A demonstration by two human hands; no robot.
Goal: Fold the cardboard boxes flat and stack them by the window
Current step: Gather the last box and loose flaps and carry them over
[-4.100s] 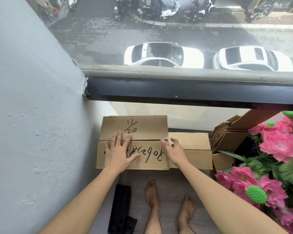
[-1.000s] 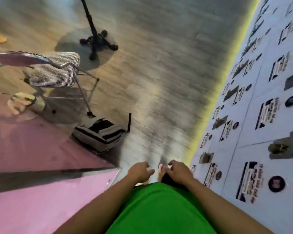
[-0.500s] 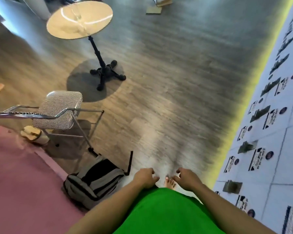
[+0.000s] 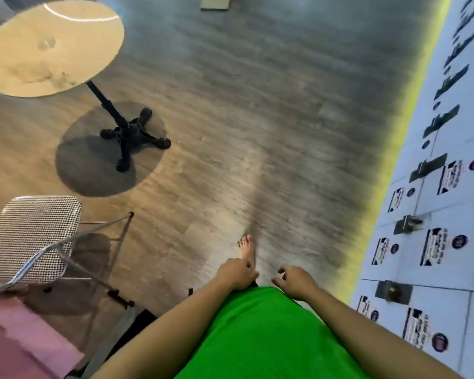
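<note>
A: Both hands are down in front of the green shirt (image 4: pixel 260 335), and there is no cardboard in either one. Where's the next box?

B: Look to the far end of the wooden floor (image 4: pixel 257 110), at the top edge of the view. There's a flat pale piece (image 4: pixel 214 3) lying there, most likely cardboard, though it's too blurred and cropped to be sure. It's well apart from both hands, straight ahead, beyond the round surface (image 4: pixel 49 47) on its black pedestal.

A: Long axis?

B: Can't tell; only a strip of it shows.

A: Which hand is nearer to it?

B: Neither, really. The left hand (image 4: pixel 237 272) and the right hand (image 4: pixel 296 280) sit side by side, level with each other, and a bare foot (image 4: pixel 246 248) is just ahead of the left one.

A: And the fingers?

B: Left fingers (image 4: pixel 251 269) are loosely curled, grasping nothing. Right fingers (image 4: pixel 281 272) are the same, relaxed and empty.

A: So it's a walk first?

B: I'd say so: along the wall (image 4: pixel 449 214) side, passing right of the round surface and the checked chair (image 4: pixel 30 236).
</note>
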